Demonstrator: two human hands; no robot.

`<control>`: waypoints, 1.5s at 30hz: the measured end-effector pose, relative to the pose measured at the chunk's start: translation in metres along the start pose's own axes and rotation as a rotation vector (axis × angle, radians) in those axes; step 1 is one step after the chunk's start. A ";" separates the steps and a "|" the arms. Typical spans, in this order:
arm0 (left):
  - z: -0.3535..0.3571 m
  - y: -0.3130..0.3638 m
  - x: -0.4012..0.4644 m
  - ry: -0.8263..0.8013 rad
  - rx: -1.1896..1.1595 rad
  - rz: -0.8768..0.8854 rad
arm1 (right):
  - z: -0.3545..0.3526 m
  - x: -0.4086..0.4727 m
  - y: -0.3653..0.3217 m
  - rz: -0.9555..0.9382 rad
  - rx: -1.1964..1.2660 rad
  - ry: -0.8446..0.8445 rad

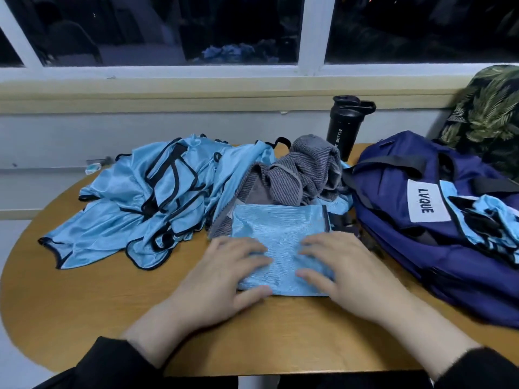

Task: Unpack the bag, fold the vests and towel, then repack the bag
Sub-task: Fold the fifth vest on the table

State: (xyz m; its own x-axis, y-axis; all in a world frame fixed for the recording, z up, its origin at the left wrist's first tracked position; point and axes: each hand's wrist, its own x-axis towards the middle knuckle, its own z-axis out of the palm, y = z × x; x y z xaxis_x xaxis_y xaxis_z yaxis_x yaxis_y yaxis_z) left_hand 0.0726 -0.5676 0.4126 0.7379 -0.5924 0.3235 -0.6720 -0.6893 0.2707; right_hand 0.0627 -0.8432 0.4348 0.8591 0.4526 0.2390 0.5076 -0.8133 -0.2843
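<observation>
I have a folded vest [280, 248] lying flat on the table [112, 304], close to my edge, just in front of the towel [297, 172]. My left hand [224, 273] and right hand [345, 270] both lie on it with fingers stretched out and palms down, gripping nothing; I judge they press the fold flat so the slippery cloth keeps its shape.

The towel, grey and crumpled, sits just behind the vest, not yet folded. Left of the towel lies the heap [148, 197] of unfolded vests, spread loose, likely tipped out there to leave me a working patch in front.

Right of the towel stands the bag [421, 220], lying on its side at the table's edge with its mouth toward me. Some blue cloth [488, 217] rests on top of it or hangs out of it; I cannot tell whether it is folded or yet to be unpacked.

Behind the towel stands a bottle [345, 124], upright near the wall, out of the way of the folding

By my judgement the task is early in the folding stage
</observation>
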 end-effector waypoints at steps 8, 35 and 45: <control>0.004 -0.018 -0.014 -0.214 0.030 -0.115 | 0.011 -0.042 0.040 0.144 -0.022 -0.045; -0.020 0.000 0.011 0.176 -0.268 -0.274 | -0.018 -0.030 0.034 0.269 0.338 0.220; -0.106 0.018 0.057 0.227 -1.157 -0.701 | -0.105 0.010 -0.016 0.675 1.145 0.230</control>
State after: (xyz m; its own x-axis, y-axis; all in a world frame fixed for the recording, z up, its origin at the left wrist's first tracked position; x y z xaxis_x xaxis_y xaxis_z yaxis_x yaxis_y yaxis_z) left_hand 0.0963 -0.5697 0.5318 0.9905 -0.1088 -0.0837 0.0833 -0.0087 0.9965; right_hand 0.0564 -0.8638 0.5394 0.9878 -0.0748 -0.1368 -0.1401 -0.0402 -0.9893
